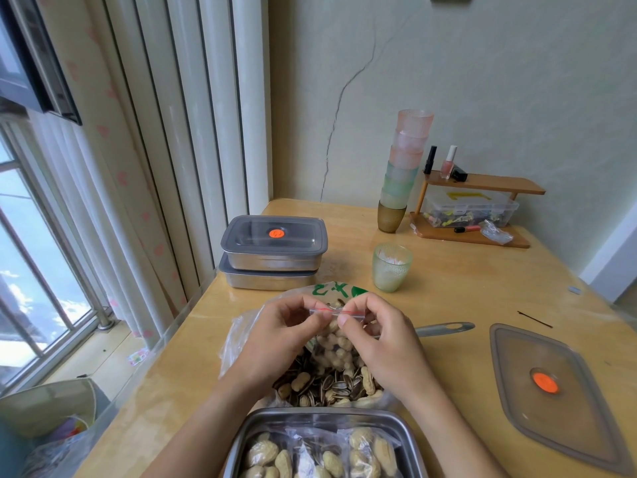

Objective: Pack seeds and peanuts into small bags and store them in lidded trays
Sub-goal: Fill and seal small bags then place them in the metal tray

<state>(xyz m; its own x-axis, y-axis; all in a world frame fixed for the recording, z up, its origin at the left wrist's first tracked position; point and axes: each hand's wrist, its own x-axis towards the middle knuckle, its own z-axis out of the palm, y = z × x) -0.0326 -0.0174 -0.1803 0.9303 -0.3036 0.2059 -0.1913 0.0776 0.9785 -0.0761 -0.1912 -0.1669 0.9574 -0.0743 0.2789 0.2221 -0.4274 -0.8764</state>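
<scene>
My left hand (275, 334) and my right hand (382, 336) both pinch the red-lined zip strip of a small clear bag (336, 339) filled with peanuts. The small bag hangs over a large open plastic bag (331, 384) of mixed sunflower seeds and peanuts. Right in front of me an open steel tray (262, 426) holds several filled small bags. Its grey lid (551, 391) with an orange dot lies flat on the table to the right. Two stacked steel trays (272, 253) with lids on stand at the back left.
A green glass cup (392, 267) stands behind the big bag. A grey handle (444, 328) sticks out right of my hands. A tall stack of cups (403, 170) and a wooden shelf (482, 208) with small items stand by the wall. The table's left edge borders the window.
</scene>
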